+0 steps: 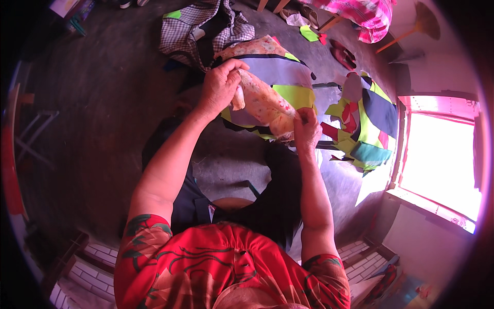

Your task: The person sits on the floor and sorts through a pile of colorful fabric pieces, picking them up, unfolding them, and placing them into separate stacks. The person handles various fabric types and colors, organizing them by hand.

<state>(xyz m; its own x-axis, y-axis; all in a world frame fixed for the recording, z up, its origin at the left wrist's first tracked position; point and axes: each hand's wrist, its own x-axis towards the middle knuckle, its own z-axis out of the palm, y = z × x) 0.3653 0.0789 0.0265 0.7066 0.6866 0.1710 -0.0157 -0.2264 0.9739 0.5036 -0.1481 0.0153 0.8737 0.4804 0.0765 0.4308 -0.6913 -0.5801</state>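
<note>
Between my two hands hangs a piece of pale floral cloth (262, 98), stretched slantwise from upper left to lower right. My left hand (225, 85) pinches its upper left end, with a short flap dangling below the fingers. At the other end my right hand (307, 129) is closed on its edge. Just beyond and beneath lies a heap of fabric pieces, with a grey-lilac piece (267, 67) edged in black and a yellow-green piece (296, 95). Another floral piece (252, 48) lies at the back of that heap.
A checked cloth bag (180, 33) slumps beyond my left hand. At right sits a pile of coloured scraps (373, 118) near a bright window (437, 154). Dark red shoes (343, 55), a broom (424, 23) and a pink checked cloth (368, 18) are farther back.
</note>
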